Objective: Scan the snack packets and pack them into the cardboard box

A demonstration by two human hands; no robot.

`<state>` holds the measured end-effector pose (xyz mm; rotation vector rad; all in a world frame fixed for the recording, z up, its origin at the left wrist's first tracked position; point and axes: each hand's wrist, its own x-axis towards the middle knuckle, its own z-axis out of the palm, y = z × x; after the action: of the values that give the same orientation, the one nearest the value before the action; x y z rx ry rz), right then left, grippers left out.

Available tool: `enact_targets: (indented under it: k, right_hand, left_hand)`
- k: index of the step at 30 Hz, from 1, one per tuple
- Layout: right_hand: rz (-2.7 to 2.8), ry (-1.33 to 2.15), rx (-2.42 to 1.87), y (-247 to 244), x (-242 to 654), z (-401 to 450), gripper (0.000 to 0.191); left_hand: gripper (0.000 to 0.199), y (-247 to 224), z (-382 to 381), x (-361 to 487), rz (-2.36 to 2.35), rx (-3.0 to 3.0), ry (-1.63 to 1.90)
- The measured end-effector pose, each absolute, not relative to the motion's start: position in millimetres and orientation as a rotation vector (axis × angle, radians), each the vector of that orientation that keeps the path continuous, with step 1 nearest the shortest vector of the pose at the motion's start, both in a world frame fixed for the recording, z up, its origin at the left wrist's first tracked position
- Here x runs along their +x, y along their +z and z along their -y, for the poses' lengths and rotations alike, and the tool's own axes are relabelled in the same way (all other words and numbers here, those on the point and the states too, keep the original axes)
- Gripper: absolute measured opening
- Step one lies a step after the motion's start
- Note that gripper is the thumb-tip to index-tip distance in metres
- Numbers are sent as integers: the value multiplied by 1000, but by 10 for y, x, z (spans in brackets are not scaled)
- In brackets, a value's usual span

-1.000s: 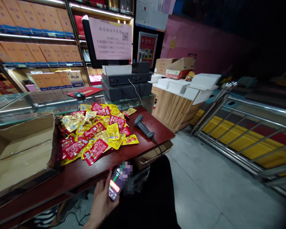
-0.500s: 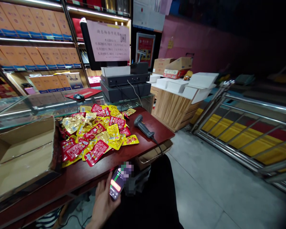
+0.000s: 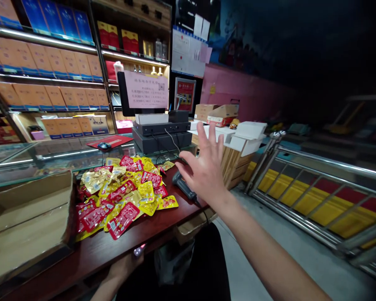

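My right hand (image 3: pixel 207 167) is raised over the right end of the counter, fingers spread, holding nothing. Behind and just left of it lies a grey barcode scanner (image 3: pixel 183 186), partly covered by the hand. Low at the counter's front edge, my left hand (image 3: pixel 127 264) is closed on a smartphone (image 3: pixel 139 250); only a lit end of the phone shows. A heap of red and yellow snack packets (image 3: pixel 122 192) covers the middle of the dark red counter (image 3: pixel 90 261). An open cardboard box (image 3: pixel 70 209) with a bare bottom stands at the left.
Behind the heap stand a monitor (image 3: pixel 123 94) with a pink paper sign and a black cash drawer (image 3: pixel 163 143). A mouse (image 3: pixel 104 146) rests on the glass case (image 3: pixel 59 152). Metal railings (image 3: pixel 301 167) are on the right; boxed goods fill the shelves (image 3: pixel 44 77).
My right hand has come into view, raised above the scanner. The left hand with the phone has moved left, and its screen is mostly hidden now. The view has tilted upward.
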<state>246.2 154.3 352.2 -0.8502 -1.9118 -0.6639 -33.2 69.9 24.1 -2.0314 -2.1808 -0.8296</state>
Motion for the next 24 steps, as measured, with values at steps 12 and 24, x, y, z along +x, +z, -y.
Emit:
enact_targets:
  k: [12, 24]
  right_hand:
    - [1942, -705, -795, 3851, 2230, -1482, 16]
    - [2129, 36, -1495, 2007, 2697, -2389, 34]
  left_hand:
    - [47, 339, -345, -142, 1903, -2419, -997]
    - [29, 1576, -913, -115, 2047, -2447, -1307]
